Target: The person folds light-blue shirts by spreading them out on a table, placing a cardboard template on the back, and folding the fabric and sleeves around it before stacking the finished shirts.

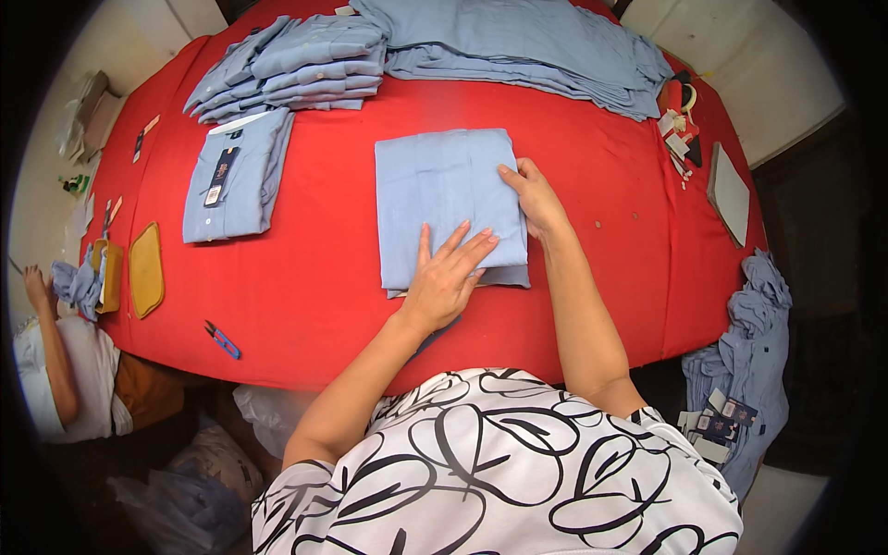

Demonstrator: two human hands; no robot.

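A folded light-blue shirt (444, 185) lies on the red-covered table in front of me, its plain side up. My left hand (446, 285) rests on its lower part with the fingers spread flat. At the shirt's right edge, my right hand (536, 198) pinches the cloth, thumb on top and the other fingers partly hidden at the side. A darker layer of cloth peeks out under the lower edge. To the left sits another folded shirt (242, 185) with a dark hang tag (221, 176) on it.
Folded shirts (319, 69) are stacked at the far left, beside a wide pile of blue garments (527, 46). Thread snips (223, 340), a yellow tray (146, 268) and a grey board (729, 194) lie about the red table (324, 305). Loose garments (754, 342) hang at right; another person's arm (55, 361) shows left.
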